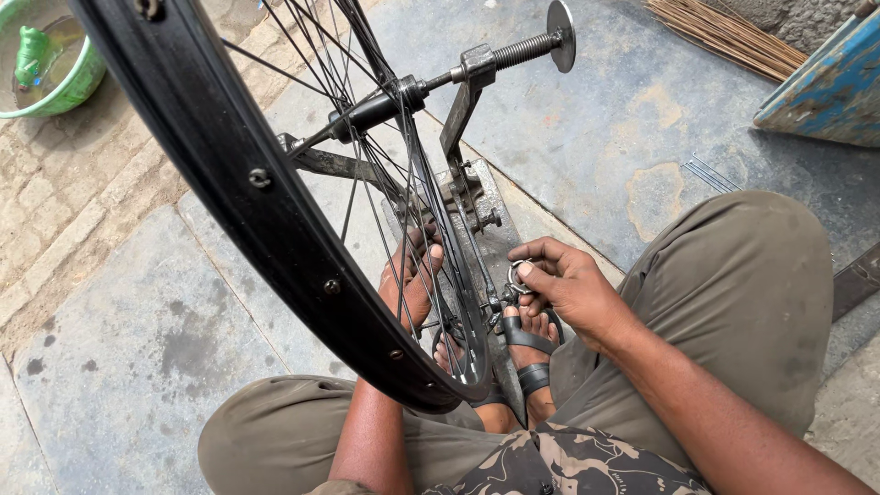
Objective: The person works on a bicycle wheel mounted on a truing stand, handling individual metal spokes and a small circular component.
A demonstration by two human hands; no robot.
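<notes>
A black bicycle wheel rim with thin spokes stands upright in a metal truing stand, its hub on a threaded axle. My right hand pinches a small round metal spoke key against the rim's lower edge. My left hand reaches behind the spokes and rests on the far side of the rim; its fingers are partly hidden. My sandalled feet sit on the stand's base below the wheel.
A green basin of water with a green bottle sits top left. A broom of brown sticks and a blue painted board lie top right. Paving slabs and brick surround me.
</notes>
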